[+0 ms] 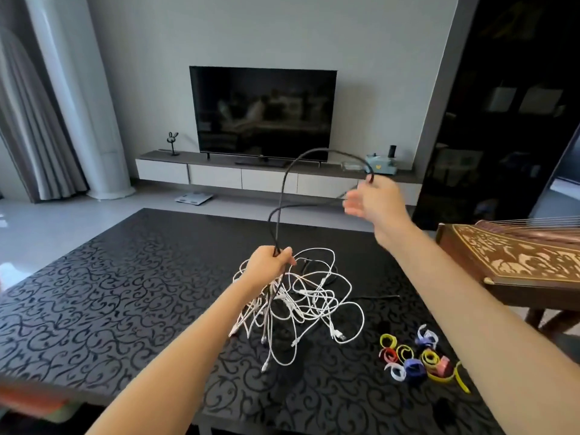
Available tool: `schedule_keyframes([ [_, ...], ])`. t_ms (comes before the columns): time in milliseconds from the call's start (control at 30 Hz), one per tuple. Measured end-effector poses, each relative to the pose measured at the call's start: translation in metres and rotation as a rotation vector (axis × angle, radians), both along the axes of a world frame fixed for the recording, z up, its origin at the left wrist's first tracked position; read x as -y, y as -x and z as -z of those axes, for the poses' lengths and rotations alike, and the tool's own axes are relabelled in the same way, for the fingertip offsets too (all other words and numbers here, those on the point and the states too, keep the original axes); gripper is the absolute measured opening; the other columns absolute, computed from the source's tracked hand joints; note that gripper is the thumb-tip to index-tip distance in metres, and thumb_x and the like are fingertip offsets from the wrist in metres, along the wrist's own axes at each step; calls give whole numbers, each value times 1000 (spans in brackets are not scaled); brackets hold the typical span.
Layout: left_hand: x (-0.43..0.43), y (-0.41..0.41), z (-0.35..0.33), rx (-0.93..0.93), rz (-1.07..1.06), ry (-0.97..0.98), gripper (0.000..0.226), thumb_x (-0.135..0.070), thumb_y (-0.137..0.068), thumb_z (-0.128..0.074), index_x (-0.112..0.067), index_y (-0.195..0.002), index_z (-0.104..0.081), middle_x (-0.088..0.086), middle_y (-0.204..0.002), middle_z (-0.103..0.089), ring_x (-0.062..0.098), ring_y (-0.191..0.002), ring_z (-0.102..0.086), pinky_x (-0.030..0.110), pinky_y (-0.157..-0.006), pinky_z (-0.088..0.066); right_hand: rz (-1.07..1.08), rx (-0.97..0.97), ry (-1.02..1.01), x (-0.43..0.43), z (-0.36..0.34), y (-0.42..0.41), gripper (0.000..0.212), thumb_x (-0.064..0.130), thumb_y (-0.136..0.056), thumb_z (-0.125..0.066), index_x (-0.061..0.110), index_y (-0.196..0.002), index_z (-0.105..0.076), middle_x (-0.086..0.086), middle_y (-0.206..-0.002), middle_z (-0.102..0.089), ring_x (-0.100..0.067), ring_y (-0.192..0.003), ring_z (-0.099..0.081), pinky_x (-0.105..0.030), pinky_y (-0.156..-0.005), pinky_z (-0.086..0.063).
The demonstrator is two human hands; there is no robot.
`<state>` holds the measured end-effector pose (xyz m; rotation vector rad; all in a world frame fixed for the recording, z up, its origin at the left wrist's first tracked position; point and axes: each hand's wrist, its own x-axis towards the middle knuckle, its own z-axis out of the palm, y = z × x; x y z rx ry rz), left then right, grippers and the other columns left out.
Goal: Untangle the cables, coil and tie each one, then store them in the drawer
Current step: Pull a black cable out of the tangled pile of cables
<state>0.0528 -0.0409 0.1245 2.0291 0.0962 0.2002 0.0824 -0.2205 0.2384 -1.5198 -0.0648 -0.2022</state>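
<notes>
A tangle of white cables (310,302) lies on the black patterned table (94,293), with some strands lifted. My left hand (270,263) grips a black cable (284,196) together with a bunch of the white strands just above the pile. The black cable arcs up and to the right to my right hand (373,199), which is raised above the table's far edge and pinches the cable near its end, the other fingers spread and blurred. A second stretch of black cable runs between both hands. A heap of coloured strap ties (417,361) lies on the table at the right.
A wooden stringed instrument (514,255) on a stand is beside the table at the right. Beyond the table are a TV (263,111) on a low white cabinet with drawers (238,177), a dark cabinet (508,105) at the right, and a white column and curtains at the left.
</notes>
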Motion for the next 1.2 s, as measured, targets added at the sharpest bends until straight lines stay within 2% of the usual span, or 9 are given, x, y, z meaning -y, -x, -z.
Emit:
schedule_keyframes([
  [100, -4, -1, -34, -30, 76, 133, 40, -28, -101, -45, -6, -74, -66, -4, -43, -41, 5, -36, -36, 15, -41, -30, -95, -356, 176, -5, 80, 2, 34, -1, -95, -42, -13, -126, -38, -17, -73, -50, -15, -44, -46, -25, -41, -41],
  [167, -5, -1, -58, -35, 97, 186, 42, -28, -101, -43, -6, -72, -64, -2, -47, -40, 6, -38, -36, 14, -41, -28, -178, -352, 286, -16, 113, 8, 51, 0, -89, -56, -1, -135, -35, -11, -84, -57, -15, -56, -52, -26, -48, -47],
  [300, -3, -3, -92, 2, 122, 173, 43, -27, -102, -41, -8, -70, -61, -2, -52, -40, 8, -44, -37, 17, -45, -28, -346, -339, 134, -46, 139, 10, 82, 6, -84, -69, 0, -148, -17, -4, -92, -64, -13, -68, -57, -26, -54, -53],
  [367, 0, -4, -101, 43, 133, 150, 43, -28, -102, -40, -9, -70, -61, -3, -51, -41, 10, -47, -37, 19, -48, -30, -311, -312, 87, -59, 141, 7, 53, 10, -82, -73, 4, -128, -46, -3, -78, -59, -11, -57, -51, -24, -47, -48],
  [433, 3, -5, -109, 74, 140, 153, 43, -28, -102, -40, -9, -71, -61, -5, -49, -42, 10, -47, -38, 19, -49, -32, -214, -272, 121, -68, 140, 3, 24, 18, -80, -76, 13, -89, -55, 0, -64, -47, -10, -48, -40, -22, -40, -37],
  [567, 10, -11, -121, 116, 164, 247, 43, -28, -103, -39, -8, -71, -60, -3, -49, -41, 8, -46, -36, 16, -47, -31, -264, -301, 159, -78, 141, -12, 29, 29, -86, -69, 12, -67, -57, -1, -54, -42, -10, -39, -33, -17, -36, -30],
  [767, -5, -27, -138, 210, 95, 410, 41, -28, -102, -39, -9, -72, -59, -5, -48, -40, 7, -42, -36, 15, -44, -30, -322, -247, 58, -77, 126, -39, 21, 23, -89, -66, 8, -75, -63, 0, -52, -60, -7, -42, -53, -17, -40, -43],
  [1033, -61, -42, -133, 339, -131, 539, 37, -28, -102, -40, -10, -79, -63, -2, -57, -41, 9, -50, -39, 15, -43, -30, 46, 252, 459, -58, 7, -98, 17, 11, -88, -62, 1, -76, -71, -12, -61, -64, -20, -53, -62, -34, -58, -55],
  [1200, -79, -47, -128, 365, -174, 581, 36, -27, -103, -38, -9, -81, -61, 0, -61, -40, 11, -53, -37, 15, -45, -31, -190, 315, 444, -57, -55, -97, 11, 8, -85, -68, 8, -74, -69, -13, -64, -67, -14, -49, -63, -23, -51, -55],
])
